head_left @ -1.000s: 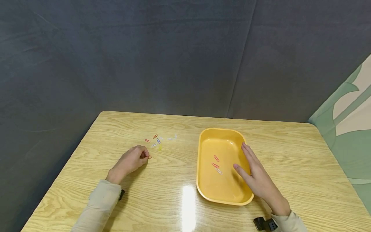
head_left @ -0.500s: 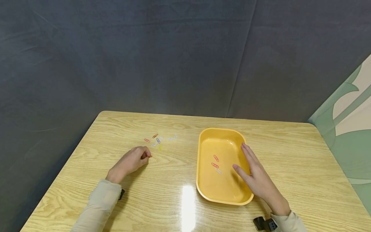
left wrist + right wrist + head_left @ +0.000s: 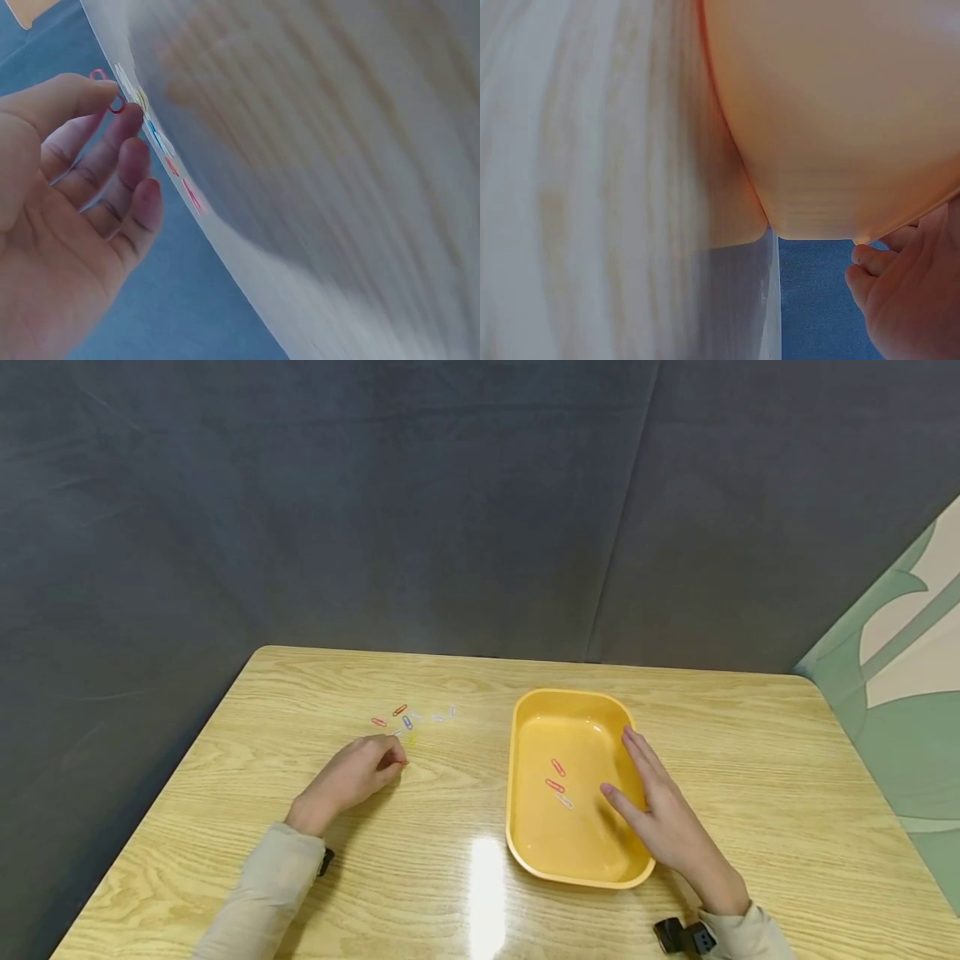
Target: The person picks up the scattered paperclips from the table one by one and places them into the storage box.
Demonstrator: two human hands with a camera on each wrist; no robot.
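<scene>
My left hand [image 3: 358, 777] pinches a red paper clip [image 3: 118, 109] between thumb and fingertips, a little above the table. The clip's middle is hidden by the thumb, and its looped ends stick out on either side. Just beyond that hand lie a blue paper clip [image 3: 407, 722], a yellow one [image 3: 412, 739] and several white and red ones. At the right, my right hand [image 3: 671, 822] rests at the side rim of a yellow plastic tray [image 3: 512, 777], fingers straight and thumb stretched over the inside. Two red paper clips [image 3: 555, 786] and a white one [image 3: 565, 801] lie on the tray's floor.
The wood-grain table [image 3: 420, 877] ends at a far edge in front of a dark blue-grey cloth partition [image 3: 450, 527]. A stretch of tabletop separates the loose clips from the tray. A green patterned panel [image 3: 907, 735] stands beyond the right edge.
My left hand has lifted the red paper clip off the table and moved slightly right with it. The right hand and the tray have stayed in place.
</scene>
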